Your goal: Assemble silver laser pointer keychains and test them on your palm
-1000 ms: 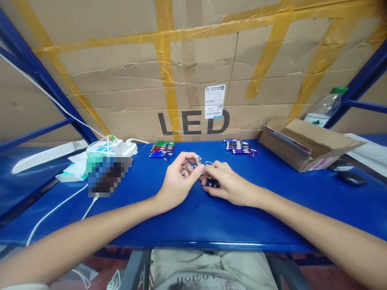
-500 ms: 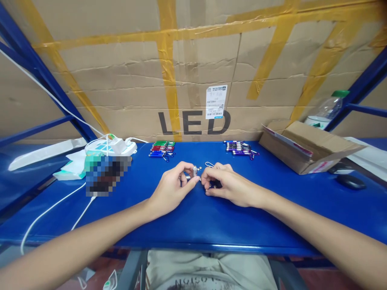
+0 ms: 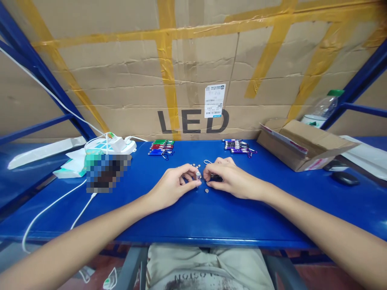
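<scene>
- While pinching small silver cylinder (image 3: 198, 176) roughly upright in left hand (image 3: 169, 186), hold lightly and steadily, leaving top uncovered.
- With right hand (image 3: 231, 179) curled just beside it, cannot tell whether grasping anything.
- Avoid brushing loose silver disc (image 3: 207, 190) on counter (image 3: 193, 223), just nearside of right fingertips.

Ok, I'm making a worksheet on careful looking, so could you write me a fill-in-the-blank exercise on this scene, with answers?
1. The big black letters on the cardboard spell ____.
2. The left hand holds a small silvery cylinder between its fingers and ____.
3. The open box stands on the ____ side of the desk.
4. The bottle has a ____ cap.

Missing words: LED; thumb; right; green.
</scene>
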`<state>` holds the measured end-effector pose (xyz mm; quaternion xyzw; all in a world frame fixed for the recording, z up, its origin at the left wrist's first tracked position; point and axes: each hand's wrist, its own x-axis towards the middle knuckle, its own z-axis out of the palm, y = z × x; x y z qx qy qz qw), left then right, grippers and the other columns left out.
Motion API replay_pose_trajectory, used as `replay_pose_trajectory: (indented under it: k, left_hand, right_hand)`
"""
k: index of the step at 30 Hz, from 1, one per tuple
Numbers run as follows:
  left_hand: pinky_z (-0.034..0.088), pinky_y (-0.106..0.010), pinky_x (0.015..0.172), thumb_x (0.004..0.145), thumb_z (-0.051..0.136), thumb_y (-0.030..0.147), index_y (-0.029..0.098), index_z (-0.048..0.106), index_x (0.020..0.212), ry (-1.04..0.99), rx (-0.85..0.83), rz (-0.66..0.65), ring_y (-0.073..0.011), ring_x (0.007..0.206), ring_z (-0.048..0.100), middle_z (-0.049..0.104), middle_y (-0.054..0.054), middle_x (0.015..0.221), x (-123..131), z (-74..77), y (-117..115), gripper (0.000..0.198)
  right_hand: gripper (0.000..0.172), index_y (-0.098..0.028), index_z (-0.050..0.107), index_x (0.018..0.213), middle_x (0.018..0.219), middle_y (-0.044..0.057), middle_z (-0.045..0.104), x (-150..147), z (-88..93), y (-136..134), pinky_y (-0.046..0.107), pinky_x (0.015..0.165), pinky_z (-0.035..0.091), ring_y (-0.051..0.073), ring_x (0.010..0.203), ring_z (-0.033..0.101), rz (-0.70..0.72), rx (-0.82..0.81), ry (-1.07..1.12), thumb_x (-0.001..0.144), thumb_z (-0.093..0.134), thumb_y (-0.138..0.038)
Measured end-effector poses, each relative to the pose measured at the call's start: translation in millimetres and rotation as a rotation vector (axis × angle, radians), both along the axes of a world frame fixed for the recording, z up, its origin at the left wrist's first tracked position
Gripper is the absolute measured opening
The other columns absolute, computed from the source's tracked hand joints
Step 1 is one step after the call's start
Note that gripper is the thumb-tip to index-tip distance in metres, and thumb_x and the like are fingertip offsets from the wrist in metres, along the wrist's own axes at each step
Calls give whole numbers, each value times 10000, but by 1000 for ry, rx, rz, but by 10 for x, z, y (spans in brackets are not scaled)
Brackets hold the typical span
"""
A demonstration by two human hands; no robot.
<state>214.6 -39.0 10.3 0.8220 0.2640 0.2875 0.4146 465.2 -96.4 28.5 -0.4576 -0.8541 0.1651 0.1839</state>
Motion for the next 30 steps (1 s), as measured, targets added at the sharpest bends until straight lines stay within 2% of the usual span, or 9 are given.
replay_pose_trajectory:
  k: [4,9,13,16,22,25,30]
  left_hand:
    - [533,-228,635,951,771,392,185,724,1098,-5,-18,-9,-146,791,686,760,-42,980,6,-16,20,258]
    - [543,-238,663,949,776,386,185,721,1106,2,-8,-23,-158,831,701,763,-49,997,1,-17,27,261]
    - [536,-239,661,952,780,426,183,720,1109,14,-28,-17,-156,816,701,765,-53,989,-9,-25,30,295]
    - [541,-240,665,947,789,440,178,715,1109,15,-46,-22,-150,790,694,760,-48,958,-14,-26,25,317]
    - [550,-234,684,940,799,411,177,703,1104,-8,-68,-47,-156,837,707,758,-47,973,-9,-21,21,301]
    - [543,-237,683,945,794,415,176,707,1109,-9,-75,-39,-159,839,709,759,-47,968,-6,-27,30,303]
    - [539,-243,681,953,787,431,178,717,1130,-5,-71,-46,-164,845,713,768,-53,982,-1,-38,41,316]
  right_hand:
    - [33,-238,651,1027,1077,42,765,-33,-10,4,432,976,327,279,1078,601,-16,-25,16,1005,657,-214]
    - [125,-235,626,983,1015,15,767,-49,-7,12,408,948,343,262,1048,608,-50,-72,39,932,663,-128]
    - [64,-242,645,984,1017,21,775,-7,45,14,423,961,356,270,1051,616,-27,-108,39,959,702,-228]
    - [92,-245,661,958,1019,24,774,61,80,25,438,990,360,274,1055,624,36,-149,36,973,722,-312]
    - [62,-253,656,986,1042,25,759,153,79,45,448,985,353,279,1030,632,22,-92,-27,944,700,-248]
    - [26,-255,655,979,1037,36,758,157,78,44,448,975,362,288,1028,646,22,-85,-35,964,673,-265]
    - [59,-250,654,999,1049,58,762,164,67,51,458,964,375,295,1023,646,13,-65,-42,992,632,-304]
